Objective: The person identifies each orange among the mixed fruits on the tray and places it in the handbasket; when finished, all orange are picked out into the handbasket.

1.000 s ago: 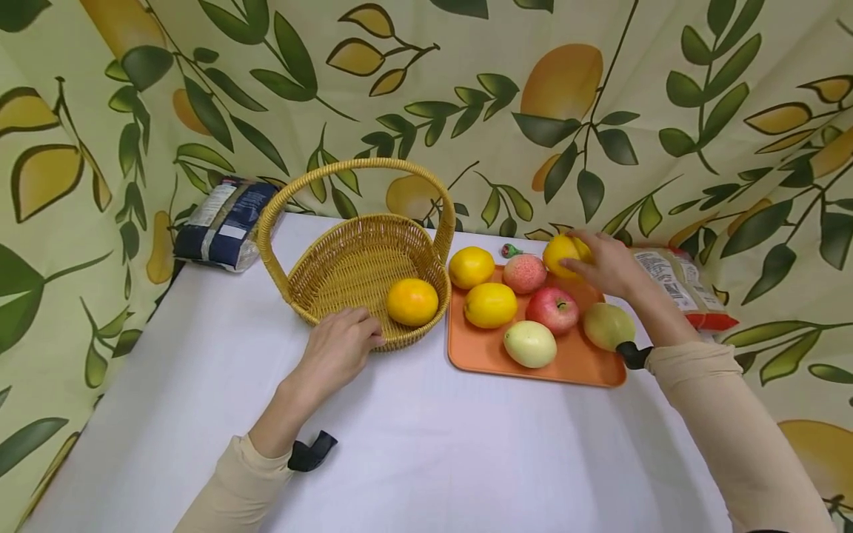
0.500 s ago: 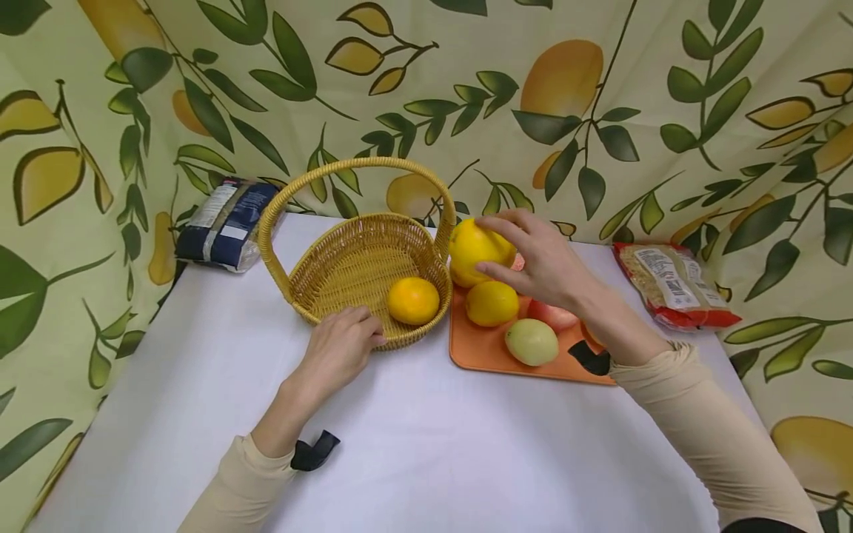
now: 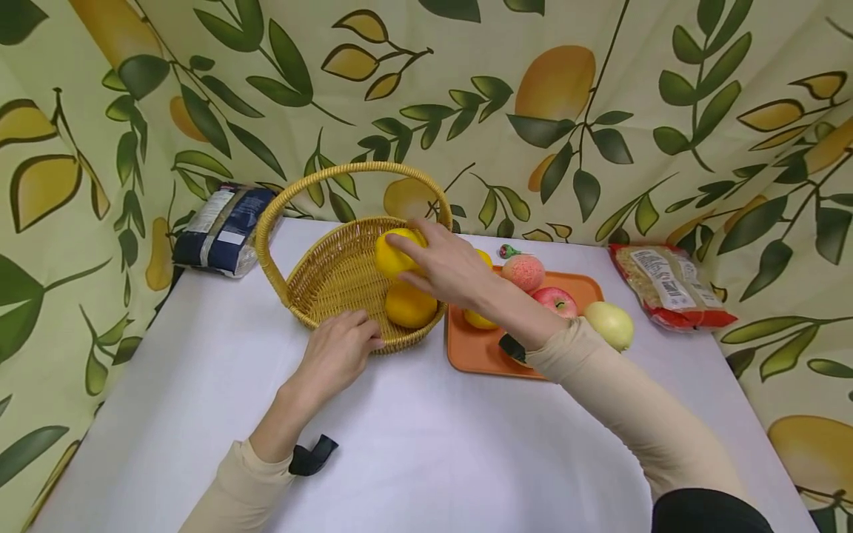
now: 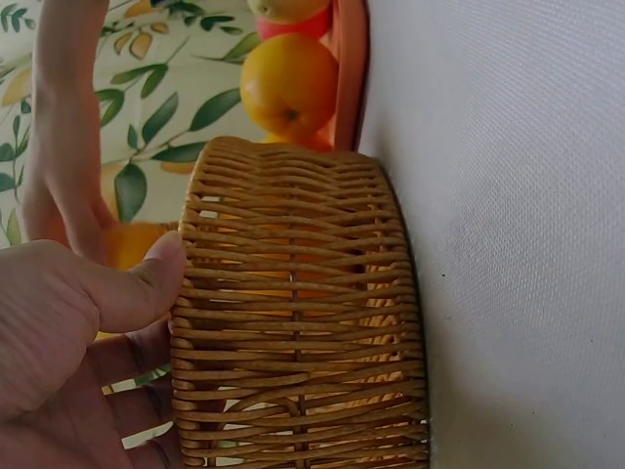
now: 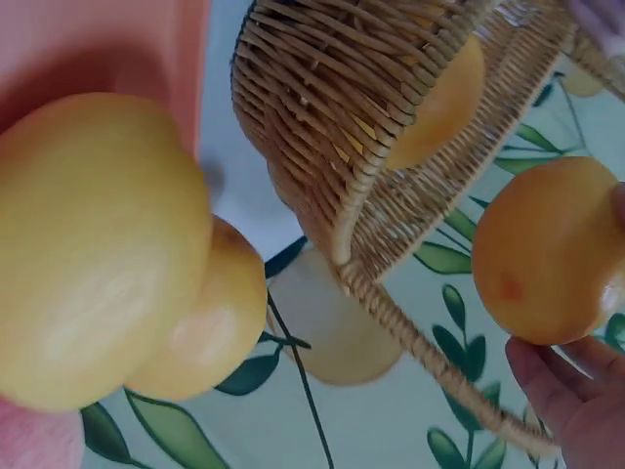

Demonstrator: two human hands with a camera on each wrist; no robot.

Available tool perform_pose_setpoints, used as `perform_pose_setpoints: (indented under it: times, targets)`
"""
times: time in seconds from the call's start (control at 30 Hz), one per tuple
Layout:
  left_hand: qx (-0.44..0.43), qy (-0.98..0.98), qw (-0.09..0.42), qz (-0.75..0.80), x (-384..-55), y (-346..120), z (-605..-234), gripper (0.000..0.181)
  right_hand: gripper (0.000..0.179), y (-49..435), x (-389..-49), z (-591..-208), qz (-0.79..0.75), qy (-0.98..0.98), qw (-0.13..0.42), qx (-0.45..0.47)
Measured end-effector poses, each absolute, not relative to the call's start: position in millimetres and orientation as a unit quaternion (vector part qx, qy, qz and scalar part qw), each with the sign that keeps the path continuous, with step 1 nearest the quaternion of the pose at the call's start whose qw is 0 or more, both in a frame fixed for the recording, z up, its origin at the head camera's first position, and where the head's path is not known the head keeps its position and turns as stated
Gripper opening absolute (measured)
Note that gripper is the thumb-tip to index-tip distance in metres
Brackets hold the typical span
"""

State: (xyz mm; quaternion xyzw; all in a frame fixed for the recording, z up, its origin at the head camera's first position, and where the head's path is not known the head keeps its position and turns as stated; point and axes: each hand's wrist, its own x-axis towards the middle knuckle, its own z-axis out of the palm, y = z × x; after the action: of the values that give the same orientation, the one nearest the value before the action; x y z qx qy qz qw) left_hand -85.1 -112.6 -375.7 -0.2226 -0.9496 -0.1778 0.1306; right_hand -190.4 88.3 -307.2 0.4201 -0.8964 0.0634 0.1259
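My left hand (image 3: 341, 344) grips the near rim of a wicker basket (image 3: 329, 285); the left wrist view shows its thumb on the rim and fingers behind the wall. My right hand (image 3: 456, 266) holds a round yellow fruit (image 3: 392, 255) above the right side of the basket, under the arched handle (image 3: 353, 169). In the right wrist view, fingertips press against this fruit (image 5: 547, 254). An orange fruit (image 3: 409, 305) lies inside the basket, partly covered by the held one. The right forearm crosses over an orange tray (image 3: 476, 360) and hides some of its fruit.
On the tray are a pink peach (image 3: 524, 272), a red apple (image 3: 557, 300), lemons (image 3: 480, 320) and a pale green fruit (image 3: 611, 326). A small green-and-red object (image 3: 509, 251) lies behind. Packaged bags stand at back left (image 3: 223, 231) and right (image 3: 673, 287).
My right hand has taken the yellow fruit from the tray's back right and carried it leftward to above the basket. The left hand stays on the rim.
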Motion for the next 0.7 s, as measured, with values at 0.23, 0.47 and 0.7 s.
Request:
perform_pose_setpoints:
  times: [0.23, 0.47, 0.7]
  targets:
    - [-0.224, -0.95, 0.134, -0.173, -84.5, -112.9, -377.3, 0.013, 0.052, 56.8, -207.9, -321.2, 0.01, -0.914, 0.094, 0.395]
    - [-0.225, -0.95, 0.135, -0.167, -84.0, -112.6, -378.8, 0.013, 0.049, 45.1, -220.7, -336.7, -0.038, -0.916, 0.094, 0.389]
    - [-0.219, -0.953, 0.128, -0.168, -85.0, -112.8, -377.3, 0.012, 0.049, 43.1, -225.8, -345.0, -0.045, -0.927, 0.045, 0.369]
